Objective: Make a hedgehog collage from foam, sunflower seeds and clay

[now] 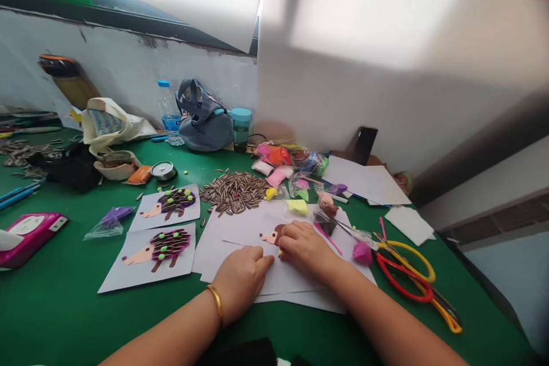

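My left hand (243,277), wearing a gold bangle, rests with curled fingers on a sheet of white paper (240,234) and holds it down. On that sheet lies a hedgehog figure with a peach face (270,237) and a brown body, partly covered by my right hand (302,246). The fingers of that hand are bent together over the body; what they pinch, if anything, is hidden. A bit of yellow-green shows beneath them. Left of the sheets are two hedgehog pictures, an upper one (171,204) and a lower one (163,249), both with seed spines and green dots.
A heap of striped sunflower seeds (235,190) lies behind the paper. Bagged coloured clay (278,157) is piled at the back. Red-handled scissors (403,280) and yellow-handled scissors (412,254) lie right of my right forearm. A magenta box (32,234) sits at the far left.
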`<state>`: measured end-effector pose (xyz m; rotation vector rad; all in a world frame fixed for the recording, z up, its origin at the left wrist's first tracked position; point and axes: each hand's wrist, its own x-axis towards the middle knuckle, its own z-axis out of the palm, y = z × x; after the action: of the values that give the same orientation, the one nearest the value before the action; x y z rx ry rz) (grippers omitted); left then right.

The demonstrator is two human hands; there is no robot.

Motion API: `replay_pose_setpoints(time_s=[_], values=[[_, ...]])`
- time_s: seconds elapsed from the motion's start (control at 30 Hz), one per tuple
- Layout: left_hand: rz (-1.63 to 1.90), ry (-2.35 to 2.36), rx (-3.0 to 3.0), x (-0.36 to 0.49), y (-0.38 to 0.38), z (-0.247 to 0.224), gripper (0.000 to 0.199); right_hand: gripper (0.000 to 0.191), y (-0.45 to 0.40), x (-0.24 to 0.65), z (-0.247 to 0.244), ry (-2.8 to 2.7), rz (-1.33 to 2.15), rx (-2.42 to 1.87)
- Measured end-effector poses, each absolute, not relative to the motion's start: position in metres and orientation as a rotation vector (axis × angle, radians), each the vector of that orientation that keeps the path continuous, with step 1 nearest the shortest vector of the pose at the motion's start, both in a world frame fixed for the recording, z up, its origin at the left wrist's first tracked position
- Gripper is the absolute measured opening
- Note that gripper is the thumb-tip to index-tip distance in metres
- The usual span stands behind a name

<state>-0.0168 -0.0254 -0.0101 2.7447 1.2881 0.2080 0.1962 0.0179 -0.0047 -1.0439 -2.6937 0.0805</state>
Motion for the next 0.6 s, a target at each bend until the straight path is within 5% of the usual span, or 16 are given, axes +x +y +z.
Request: replay_pose_setpoints(time_s=[0.6], values=[[0.241, 1.28, 2.753, -0.018, -0.026, -0.014, 0.023, 0.025, -0.017, 0.211, 0.004, -2.716, -0.003, -1.057]])
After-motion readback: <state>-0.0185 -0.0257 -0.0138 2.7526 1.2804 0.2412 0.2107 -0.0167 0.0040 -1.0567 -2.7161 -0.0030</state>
